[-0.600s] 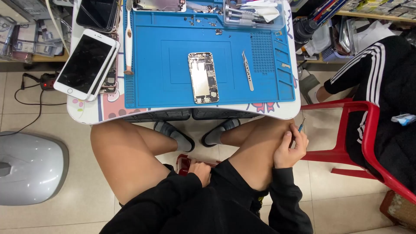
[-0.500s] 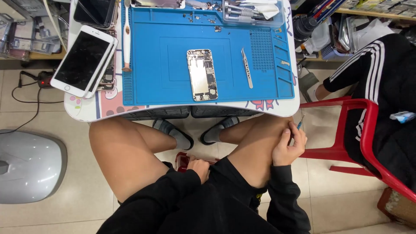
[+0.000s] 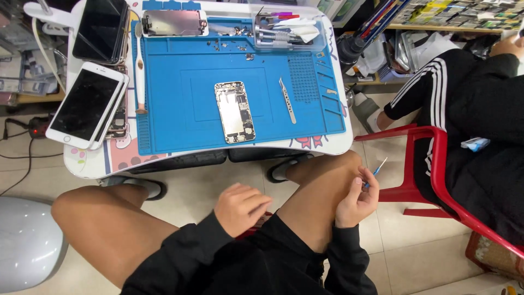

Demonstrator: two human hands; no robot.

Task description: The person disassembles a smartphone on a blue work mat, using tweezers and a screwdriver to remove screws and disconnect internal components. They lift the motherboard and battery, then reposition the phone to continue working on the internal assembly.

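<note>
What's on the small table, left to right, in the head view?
White phone with dark screen → white slim tool at the mat's left edge → opened phone body on the blue mat → tweezers.

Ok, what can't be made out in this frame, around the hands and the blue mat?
Head view only:
- Right hand: the small blue tool is too thin to identify; the fingers hide its lower end.
- Left hand: the palm faces down, so anything beneath is hidden.
- Opened phone on the blue mat: inner parts too small.
- Clear tray: top edge cuts it.
</note>
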